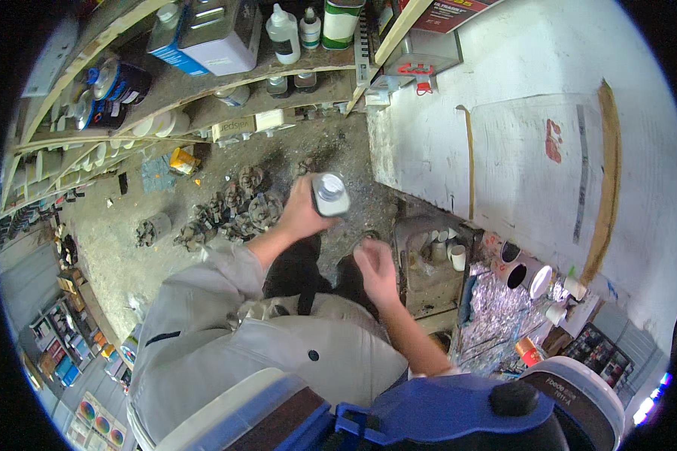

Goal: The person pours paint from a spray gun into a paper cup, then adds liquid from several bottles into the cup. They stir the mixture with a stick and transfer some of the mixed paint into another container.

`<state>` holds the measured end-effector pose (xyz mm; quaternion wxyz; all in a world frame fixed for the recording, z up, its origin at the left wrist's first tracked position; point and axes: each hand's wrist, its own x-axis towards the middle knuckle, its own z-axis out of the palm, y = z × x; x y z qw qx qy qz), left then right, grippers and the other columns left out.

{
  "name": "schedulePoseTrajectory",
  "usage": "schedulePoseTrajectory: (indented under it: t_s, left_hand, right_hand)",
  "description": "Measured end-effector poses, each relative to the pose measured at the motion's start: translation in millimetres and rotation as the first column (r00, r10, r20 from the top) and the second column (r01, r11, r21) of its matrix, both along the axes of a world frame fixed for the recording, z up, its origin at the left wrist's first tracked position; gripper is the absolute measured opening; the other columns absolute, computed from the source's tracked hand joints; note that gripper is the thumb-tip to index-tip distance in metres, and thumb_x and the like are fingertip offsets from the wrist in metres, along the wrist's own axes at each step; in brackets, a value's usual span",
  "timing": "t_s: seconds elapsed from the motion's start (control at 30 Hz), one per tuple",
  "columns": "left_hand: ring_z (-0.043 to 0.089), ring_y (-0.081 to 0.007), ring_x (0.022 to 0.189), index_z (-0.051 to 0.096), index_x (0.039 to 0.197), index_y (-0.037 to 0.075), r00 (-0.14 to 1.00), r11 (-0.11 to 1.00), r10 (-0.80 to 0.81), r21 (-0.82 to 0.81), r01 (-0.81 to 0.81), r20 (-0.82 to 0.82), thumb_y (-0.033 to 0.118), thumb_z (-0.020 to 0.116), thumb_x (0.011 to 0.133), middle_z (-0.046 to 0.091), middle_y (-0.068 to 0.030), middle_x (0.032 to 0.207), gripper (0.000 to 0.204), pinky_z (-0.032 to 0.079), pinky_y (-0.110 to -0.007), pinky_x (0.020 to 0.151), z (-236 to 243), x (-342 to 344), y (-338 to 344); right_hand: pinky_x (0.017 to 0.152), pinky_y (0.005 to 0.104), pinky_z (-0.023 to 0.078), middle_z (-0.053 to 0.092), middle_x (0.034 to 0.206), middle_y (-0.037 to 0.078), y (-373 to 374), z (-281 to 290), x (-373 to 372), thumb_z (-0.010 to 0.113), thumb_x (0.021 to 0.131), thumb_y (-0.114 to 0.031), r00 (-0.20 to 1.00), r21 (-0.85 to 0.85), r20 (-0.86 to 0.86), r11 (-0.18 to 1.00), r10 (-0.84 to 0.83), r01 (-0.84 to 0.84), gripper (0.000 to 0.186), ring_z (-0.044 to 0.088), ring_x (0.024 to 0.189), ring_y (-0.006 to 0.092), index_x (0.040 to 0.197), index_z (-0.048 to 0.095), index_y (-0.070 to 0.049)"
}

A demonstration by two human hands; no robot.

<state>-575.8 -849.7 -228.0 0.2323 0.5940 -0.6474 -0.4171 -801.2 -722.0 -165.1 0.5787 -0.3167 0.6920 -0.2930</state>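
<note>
In the left grip [302, 209] a bottle [333, 206] is clasped — cap [329, 185] up, long axis near-upright; right grip [376, 269] blurred — closure unclear.

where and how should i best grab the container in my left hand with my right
Probably by the body of the container, below its pale shoulder, coming from the right: the left hand wraps its left and near sides, while the right side looks free. The cap is narrower than the body, so likely a poorer hold.
</note>
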Motion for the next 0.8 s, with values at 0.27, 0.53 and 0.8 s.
schedulePoseTrajectory:
  t_s: [0.27,0.53,0.8]
  left_hand:
    - [0.062,-0.0455,0.130,0.047,0.143,-0.006,0.954,0.997,0.056,-0.074,-0.036,0.295,0.045,0.104,0.060,0.064,-0.0296,0.137,0.113,0.051,-0.051,0.113,-132,-8,-207]
    - [0.070,-0.0363,0.125,0.064,0.142,0.008,0.854,0.988,-0.124,0.147,0.056,0.506,0.058,0.092,0.075,0.076,-0.0199,0.128,0.087,0.056,-0.049,0.107,-188,-6,-353]
    - [0.063,-0.0357,0.133,0.061,0.146,0.012,0.861,0.962,-0.263,0.192,0.196,0.435,0.051,0.082,0.089,0.068,-0.0173,0.143,0.072,0.050,-0.049,0.114,-263,49,-396]
  right_hand:
    - [0.093,0.0327,0.057,0.077,0.111,0.009,174,-32,-48,0.078,0.104,-0.029,0.925,0.475,-0.308,0.878,0.222,-0.052,0.038,0.071,0.103,0.0153,0.128,0.070,-0.001]
    - [0.086,0.0332,0.059,0.079,0.108,0.012,221,-45,-50,0.076,0.105,-0.027,0.977,0.526,-0.201,0.849,0.077,0.041,0.039,0.075,0.097,0.0175,0.131,0.067,0.000]
    - [0.090,0.0319,0.058,0.078,0.113,0.012,221,-65,-40,0.074,0.107,-0.024,0.993,0.496,-0.110,0.863,-0.051,0.099,0.039,0.075,0.102,0.0179,0.136,0.065,0.001]
